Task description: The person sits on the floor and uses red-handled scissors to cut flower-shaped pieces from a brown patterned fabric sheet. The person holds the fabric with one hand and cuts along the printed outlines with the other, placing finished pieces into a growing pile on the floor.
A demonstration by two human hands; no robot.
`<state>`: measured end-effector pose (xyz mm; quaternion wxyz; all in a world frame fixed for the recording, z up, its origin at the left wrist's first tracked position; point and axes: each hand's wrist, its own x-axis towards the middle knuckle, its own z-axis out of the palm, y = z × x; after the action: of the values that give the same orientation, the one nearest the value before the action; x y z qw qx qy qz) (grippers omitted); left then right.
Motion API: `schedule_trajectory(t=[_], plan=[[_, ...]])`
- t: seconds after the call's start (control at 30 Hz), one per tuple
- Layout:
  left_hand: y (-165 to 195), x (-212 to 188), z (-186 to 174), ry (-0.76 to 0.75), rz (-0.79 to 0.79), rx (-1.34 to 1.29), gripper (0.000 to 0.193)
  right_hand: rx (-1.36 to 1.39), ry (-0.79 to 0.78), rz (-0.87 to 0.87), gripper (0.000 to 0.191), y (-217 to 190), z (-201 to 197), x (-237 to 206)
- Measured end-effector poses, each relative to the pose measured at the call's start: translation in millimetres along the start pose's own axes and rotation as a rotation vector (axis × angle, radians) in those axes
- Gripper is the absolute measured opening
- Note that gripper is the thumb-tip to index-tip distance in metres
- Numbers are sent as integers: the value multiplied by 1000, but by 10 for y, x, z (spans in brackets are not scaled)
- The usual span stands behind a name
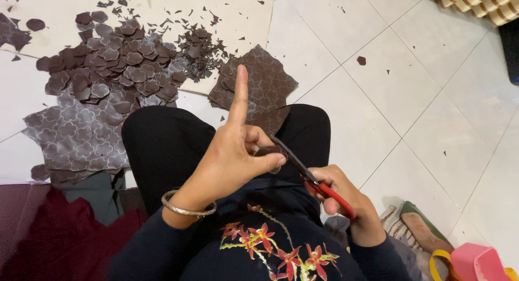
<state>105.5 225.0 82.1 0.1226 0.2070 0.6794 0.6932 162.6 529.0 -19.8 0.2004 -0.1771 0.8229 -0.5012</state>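
Far left on the floor (432, 97): one patterned brown sheet (73, 135), one heap of cut flower shapes (116, 65) too many to count, and scrap bits (203, 48). A second stack of sheets (262, 81) lies just beyond the knees. Left hand (232, 162) pinches a small brown piece (268, 151), index finger pointing up. One pair of scissors (311, 178), red handles, in right hand (338, 197); long axis diagonal, blades pointing far-left into the piece. Near right: one green shoe (424, 227), one pink tub (476, 262).
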Motion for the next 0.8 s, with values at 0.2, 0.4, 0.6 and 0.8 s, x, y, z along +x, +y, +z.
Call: schedule_trajectory(t=[0.2, 0.4, 0.6, 0.8], plan=[[-372, 90, 0, 153, 48, -131, 119, 338, 275, 213, 100, 287, 102, 16], [-1169, 384, -58, 418, -127, -651, 60, 583, 429, 28, 79, 781, 203, 169], [-1706, 481, -100, 596, -255, -881, 47, 652, 593, 338, 70, 1098, 389, 321], [-1913, 512, -56, 662, -241, -985, 26, 913, 580, 328, 76, 1126, 460, 349]])
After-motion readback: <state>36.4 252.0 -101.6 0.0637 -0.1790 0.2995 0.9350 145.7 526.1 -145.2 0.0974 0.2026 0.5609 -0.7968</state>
